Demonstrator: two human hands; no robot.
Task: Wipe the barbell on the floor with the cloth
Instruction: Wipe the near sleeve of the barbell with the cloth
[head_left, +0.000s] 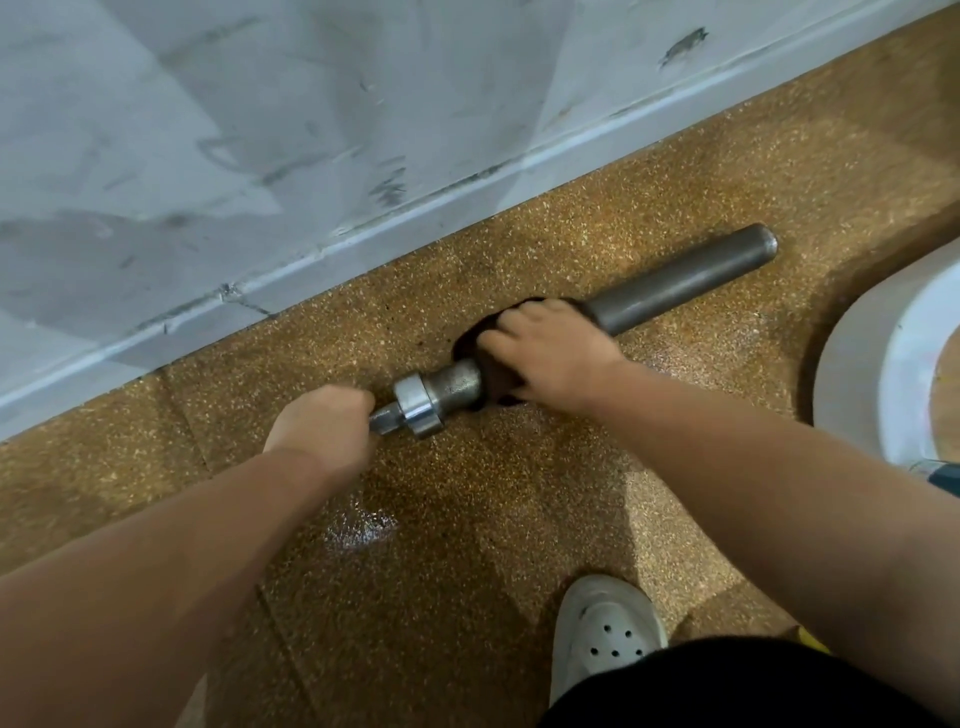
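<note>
While our left hand (322, 421) grips the barbell (460, 382) beside its collar (418, 405), our right hand (550, 353) clamps the cloth (470, 338) around the sleeve (685, 280); the barbell lies on the floor (519, 519) along the wall (260, 130); we judge wiping under way, the outer sleeve remaining.

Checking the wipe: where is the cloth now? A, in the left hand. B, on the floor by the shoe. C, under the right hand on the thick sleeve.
C: the right hand holds the cloth round the barbell; the left hand grips bare metal.
</note>
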